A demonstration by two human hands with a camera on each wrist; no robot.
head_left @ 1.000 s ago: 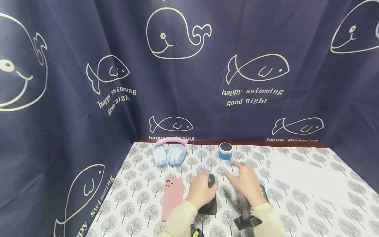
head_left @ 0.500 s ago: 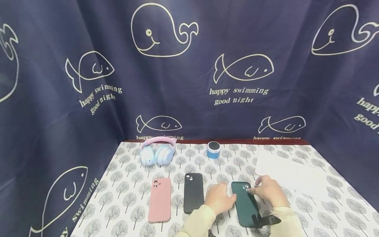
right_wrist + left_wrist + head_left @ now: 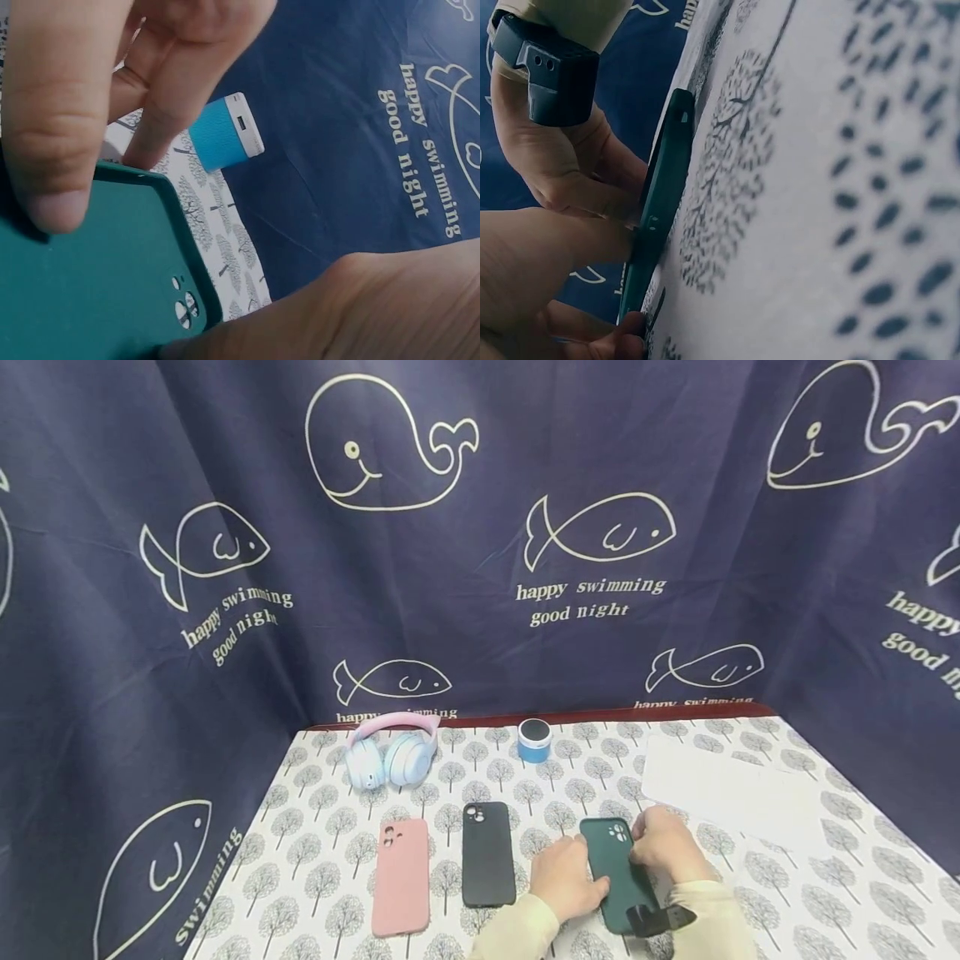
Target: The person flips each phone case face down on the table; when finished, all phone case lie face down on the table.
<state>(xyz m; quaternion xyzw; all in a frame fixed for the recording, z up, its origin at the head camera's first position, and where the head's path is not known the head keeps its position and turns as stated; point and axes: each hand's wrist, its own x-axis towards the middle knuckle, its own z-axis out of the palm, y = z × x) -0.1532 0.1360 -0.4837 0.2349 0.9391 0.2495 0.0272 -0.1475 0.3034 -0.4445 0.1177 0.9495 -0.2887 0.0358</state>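
Both hands are on the dark green phone case (image 3: 617,870), which lies flat on the worktop (image 3: 780,893) at about 5 o'clock in the head view. The left hand (image 3: 564,877) meets the case's left long edge, thumb and fingertips curled against the rim; the left wrist view shows the thin green edge pinched between them. The right hand (image 3: 663,845) holds the opposite side near the top, at 3 o'clock from the camera cut-out, its fingers (image 3: 52,142) bent down onto the case's back and upper corner.

At 9 o'clock from the green case, just beside the left hand, lies a black phone case (image 3: 487,865), and further at 9 o'clock a pink phone case (image 3: 402,887), all three roughly parallel. Toward 12 o'clock, near the worktop's far edge, stands a small blue speaker (image 3: 535,740); pink and blue headphones (image 3: 390,752) rest at 10 o'clock. A white sheet (image 3: 738,793) lies at 2 o'clock.
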